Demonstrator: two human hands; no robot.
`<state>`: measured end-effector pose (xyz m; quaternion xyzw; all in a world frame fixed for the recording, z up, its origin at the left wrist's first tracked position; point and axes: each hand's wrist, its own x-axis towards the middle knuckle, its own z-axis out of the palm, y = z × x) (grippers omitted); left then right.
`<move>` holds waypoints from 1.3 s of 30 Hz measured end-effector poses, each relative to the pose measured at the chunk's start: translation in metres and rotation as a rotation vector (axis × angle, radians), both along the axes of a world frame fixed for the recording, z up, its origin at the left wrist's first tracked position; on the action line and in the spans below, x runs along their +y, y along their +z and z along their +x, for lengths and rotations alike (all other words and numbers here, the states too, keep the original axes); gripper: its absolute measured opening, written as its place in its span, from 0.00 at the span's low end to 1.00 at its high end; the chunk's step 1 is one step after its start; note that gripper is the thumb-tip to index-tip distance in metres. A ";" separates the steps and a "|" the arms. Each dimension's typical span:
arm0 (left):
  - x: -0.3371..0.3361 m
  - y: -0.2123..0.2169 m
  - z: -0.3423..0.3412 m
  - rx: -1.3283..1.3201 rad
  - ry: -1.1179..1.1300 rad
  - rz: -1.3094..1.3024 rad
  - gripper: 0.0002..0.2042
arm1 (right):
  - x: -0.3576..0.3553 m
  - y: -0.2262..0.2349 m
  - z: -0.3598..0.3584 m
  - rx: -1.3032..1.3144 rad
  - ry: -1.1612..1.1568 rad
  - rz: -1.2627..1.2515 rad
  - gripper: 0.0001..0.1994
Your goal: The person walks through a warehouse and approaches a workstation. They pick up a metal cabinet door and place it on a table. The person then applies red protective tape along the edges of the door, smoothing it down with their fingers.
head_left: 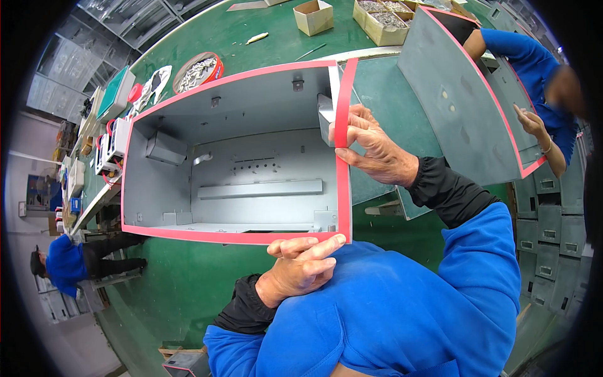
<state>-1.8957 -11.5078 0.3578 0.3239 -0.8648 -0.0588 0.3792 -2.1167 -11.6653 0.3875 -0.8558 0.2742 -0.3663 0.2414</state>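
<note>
A grey metal box (220,119) lies with its open side facing me, a red strip (226,237) running round its rim. At the right rim, my right hand (377,144) pinches a loose length of red strip (345,94) between thumb and fingers. The upper end of that length stands off the bare right edge; below the hand, the strip lies along the rim. My left hand (298,267) touches the lower right corner, a finger stretched out onto the strip there. Its other fingers are partly bent, and I see nothing held in it.
A round tub of small parts (200,72), a small carton (313,17) and boxes of hardware (383,22) stand on the green table (276,53). At right, a co-worker's hand (532,120) is beside another red-edged grey box (446,94). Another person (66,264) is far left.
</note>
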 end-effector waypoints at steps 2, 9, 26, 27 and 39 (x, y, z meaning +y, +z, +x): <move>0.001 -0.001 0.000 0.009 0.000 -0.007 0.16 | 0.000 -0.001 0.000 0.025 0.018 -0.008 0.08; 0.005 0.023 0.008 -0.146 -0.032 0.087 0.23 | 0.002 0.002 0.004 -0.085 0.030 0.160 0.12; -0.246 0.111 -0.023 0.417 -0.343 1.209 0.24 | 0.004 0.029 0.020 -0.610 -0.220 0.420 0.13; -0.249 0.109 -0.033 0.464 -0.360 1.184 0.22 | 0.006 0.028 0.020 -0.637 -0.229 0.429 0.13; -0.290 0.095 -0.064 0.434 -0.343 0.624 0.16 | -0.011 0.003 0.011 -0.589 -0.249 0.380 0.16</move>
